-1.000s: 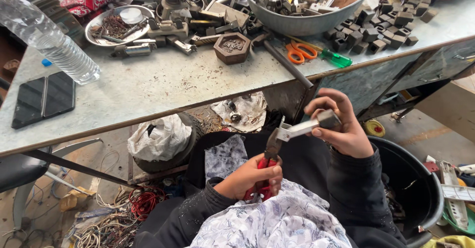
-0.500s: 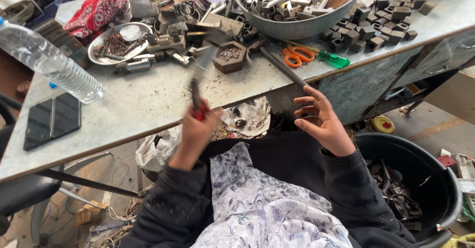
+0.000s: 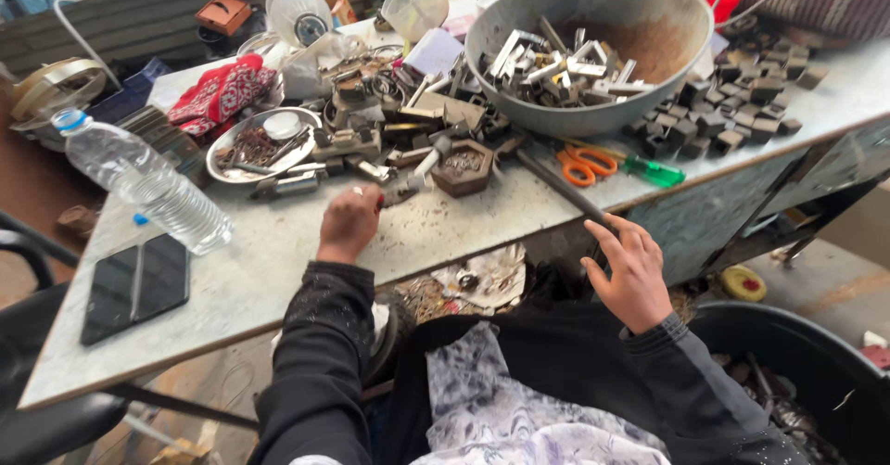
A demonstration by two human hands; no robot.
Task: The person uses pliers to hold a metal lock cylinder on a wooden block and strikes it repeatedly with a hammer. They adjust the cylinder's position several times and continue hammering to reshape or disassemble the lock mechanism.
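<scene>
Cluttered tabletop [image 3: 278,270]: our left hand [image 3: 349,224] fingers clamp pliers [image 3: 400,190] mid-tabletop, right hand [image 3: 635,275] splayed empty off the near edge; a snag could topple the hexagonal tray [image 3: 464,165].

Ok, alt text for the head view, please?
Left hand rests on a cluttered metal table, fist closed around pliers beside a hexagonal dish. Right hand hovers open below the table edge, holding nothing.
</scene>
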